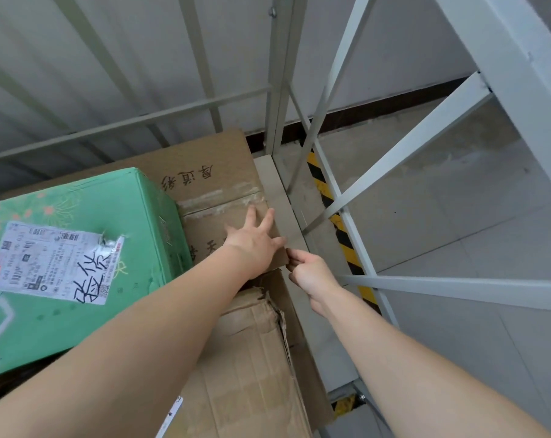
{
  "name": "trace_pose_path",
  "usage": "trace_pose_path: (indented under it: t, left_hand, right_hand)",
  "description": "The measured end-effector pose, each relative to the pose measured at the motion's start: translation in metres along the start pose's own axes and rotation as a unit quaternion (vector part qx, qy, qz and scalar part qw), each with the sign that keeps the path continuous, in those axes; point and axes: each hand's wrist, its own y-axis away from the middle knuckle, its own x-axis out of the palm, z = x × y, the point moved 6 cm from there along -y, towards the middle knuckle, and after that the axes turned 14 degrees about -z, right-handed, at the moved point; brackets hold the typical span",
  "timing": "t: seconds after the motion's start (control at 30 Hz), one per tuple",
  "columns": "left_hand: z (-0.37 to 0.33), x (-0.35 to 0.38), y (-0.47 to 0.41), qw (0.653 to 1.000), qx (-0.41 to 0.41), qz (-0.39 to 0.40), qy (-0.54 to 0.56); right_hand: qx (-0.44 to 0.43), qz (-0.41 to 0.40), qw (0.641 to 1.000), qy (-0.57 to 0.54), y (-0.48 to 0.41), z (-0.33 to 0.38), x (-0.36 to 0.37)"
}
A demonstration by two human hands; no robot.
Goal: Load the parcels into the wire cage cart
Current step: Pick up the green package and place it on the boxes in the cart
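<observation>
- Where the taped brown carton (217, 184) lies flat inside the wire cage cart (277, 90), its far right corner sits close to the cart's corner post and its right edge runs along the grey base rim.
- The left hand (253, 245) rests on top of this carton near its right edge, palm down, with the fingers straight and spread wide.
- The right hand (308, 273) is at the carton's near right corner, fingers curled in and gripping the cardboard edge there, just beside the left hand.
- A green carton (135, 200) stands left of the brown carton and overlaps its left side. A white shipping label (53, 263) with black handwritten characters is stuck on its top.
- A crumpled brown carton (245, 358) lies nearer the camera than the taped one, torn along its right edge, partly under the left forearm.
- Right of the carton, beyond the cart's bars, a yellow-and-black hazard stripe (340, 235) runs across the grey floor (457, 232).
- Beyond the carton, behind the bars, is a corrugated wall (31, 42).
</observation>
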Motion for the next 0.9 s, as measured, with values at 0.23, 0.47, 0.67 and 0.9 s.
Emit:
trace_pose_path:
  t: [0.23, 0.47, 0.67, 0.9]
  left_hand:
    - [-0.002, 0.005, 0.002, 1.000, -0.001, -0.001, 0.005]
    - [-0.004, -0.012, 0.017, 0.998, 0.011, 0.024, 0.052]
    - [0.062, -0.104, 0.074, 0.976, -0.026, -0.176, 0.122]
    - [0.241, -0.108, 0.188, 0.919, -0.247, -0.259, 0.164]
  right_hand:
    - [-0.007, 0.003, 1.000, 0.021, 0.002, -0.003, -0.001]
    - [-0.038, 0.014, 0.997, 0.072, 0.019, 0.016, 0.001]
    - [-0.158, -0.035, 0.985, 0.062, 0.063, 0.095, 0.022]
    - [-0.317, 0.025, 0.943, 0.096, 0.135, 0.185, 0.116]
